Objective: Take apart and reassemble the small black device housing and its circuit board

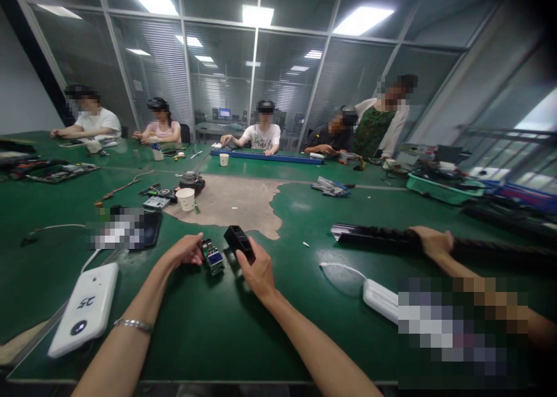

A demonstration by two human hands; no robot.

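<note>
My left hand (190, 251) is closed on the left edge of a small green circuit board (213, 259) with a dark blue display on it. The board is tilted, just above the green table, and part of the fingers is hidden behind it. My right hand (260, 271) grips a black plastic housing (238, 241), thumb on the near side. A narrow gap separates the housing from the board, and its hollow end faces up and away from me. A bracelet (134, 325) is round my left wrist.
A white power bank (85, 310) lies left, below a dark phone-like slab (152, 230). Ahead are a paper cup (185, 199), loose electronic parts and a worn patch (235, 202). At right, another person's hand (433, 241) holds a long black strip (374, 236). Gloves (331, 187) lie beyond; several people sit opposite.
</note>
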